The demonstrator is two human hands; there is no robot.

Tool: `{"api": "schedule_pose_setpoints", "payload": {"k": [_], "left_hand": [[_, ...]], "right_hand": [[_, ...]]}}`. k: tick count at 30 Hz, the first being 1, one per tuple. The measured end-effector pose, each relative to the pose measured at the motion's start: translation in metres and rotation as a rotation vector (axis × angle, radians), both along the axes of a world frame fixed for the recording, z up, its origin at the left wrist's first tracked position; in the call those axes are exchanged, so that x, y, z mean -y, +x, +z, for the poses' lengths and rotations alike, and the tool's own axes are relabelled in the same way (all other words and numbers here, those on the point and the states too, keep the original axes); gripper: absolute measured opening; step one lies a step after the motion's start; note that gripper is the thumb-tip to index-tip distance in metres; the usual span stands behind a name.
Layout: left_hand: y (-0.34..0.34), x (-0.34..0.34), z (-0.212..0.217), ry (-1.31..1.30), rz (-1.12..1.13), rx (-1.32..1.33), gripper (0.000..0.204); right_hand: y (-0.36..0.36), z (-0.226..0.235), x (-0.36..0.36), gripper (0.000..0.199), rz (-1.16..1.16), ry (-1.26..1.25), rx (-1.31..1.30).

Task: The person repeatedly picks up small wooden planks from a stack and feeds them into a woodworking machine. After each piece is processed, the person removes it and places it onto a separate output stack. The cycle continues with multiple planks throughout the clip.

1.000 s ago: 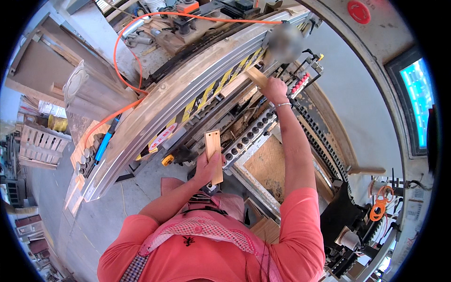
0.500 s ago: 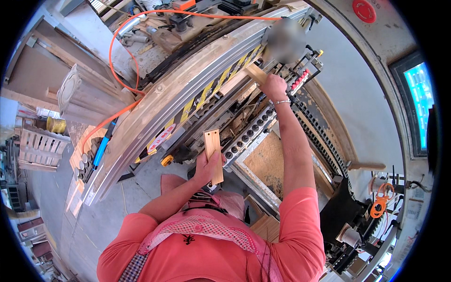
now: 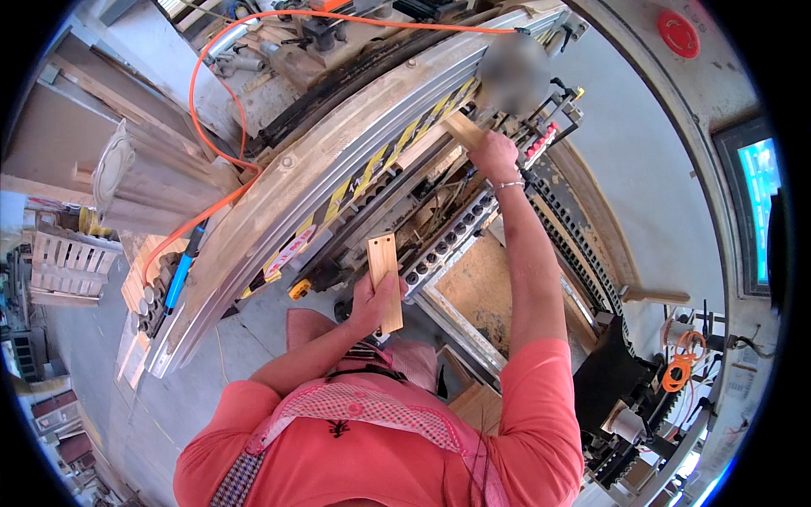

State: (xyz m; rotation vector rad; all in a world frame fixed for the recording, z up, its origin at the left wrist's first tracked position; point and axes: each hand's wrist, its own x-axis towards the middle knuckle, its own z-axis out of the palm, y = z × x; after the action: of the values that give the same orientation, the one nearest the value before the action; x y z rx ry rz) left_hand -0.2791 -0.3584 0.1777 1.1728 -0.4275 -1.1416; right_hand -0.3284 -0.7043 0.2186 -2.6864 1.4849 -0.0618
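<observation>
Feeding step judged in hand: a wooden piece [image 3: 462, 129] is gripped in the closed right hand [image 3: 494, 155] and held up against the drilling machine [image 3: 355, 182] at upper centre of the frame. A second flat wooden slat [image 3: 384, 281] is clasped upright in the left hand [image 3: 372, 304] at frame centre, just before the row of drill heads [image 3: 448, 245]. Next move, as judged, calls for square seating of the upper piece, fingers kept off the heads.

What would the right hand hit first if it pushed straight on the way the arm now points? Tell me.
The right hand grips a wooden piece aimed up and away, at the machine's yellow-and-black striped rail. That piece would probably meet the rail or the parts just under it first; depth is unclear here.
</observation>
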Motion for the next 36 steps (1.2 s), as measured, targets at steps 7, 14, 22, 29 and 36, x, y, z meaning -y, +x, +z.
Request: {"api": "schedule_pose_setpoints", "payload": {"k": [7, 14, 22, 29, 36], "left_hand": [[-0.001, 0.0, 0.002, 0.017, -0.001, 0.044, 0.029], [-0.001, 0.0, 0.003, 0.024, -0.004, 0.064, 0.03], [-0.001, 0.001, 0.004, 0.027, 0.003, 0.061, 0.031], [-0.003, 0.002, -0.002, 0.069, 0.003, 0.092, 0.028], [-0.01, -0.001, -0.008, 0.095, -0.007, 0.327, 0.027]], "right_hand": [[0.0, -0.003, 0.003, 0.023, 0.008, -0.007, -0.003], [0.004, -0.006, 0.003, 0.02, 0.012, 0.006, 0.0], [0.002, -0.001, 0.0, 0.02, 0.028, -0.032, 0.019], [-0.002, -0.005, 0.003, 0.017, 0.036, -0.067, 0.046], [-0.001, -0.012, 0.013, 0.028, 0.107, -0.098, -0.097]]}}
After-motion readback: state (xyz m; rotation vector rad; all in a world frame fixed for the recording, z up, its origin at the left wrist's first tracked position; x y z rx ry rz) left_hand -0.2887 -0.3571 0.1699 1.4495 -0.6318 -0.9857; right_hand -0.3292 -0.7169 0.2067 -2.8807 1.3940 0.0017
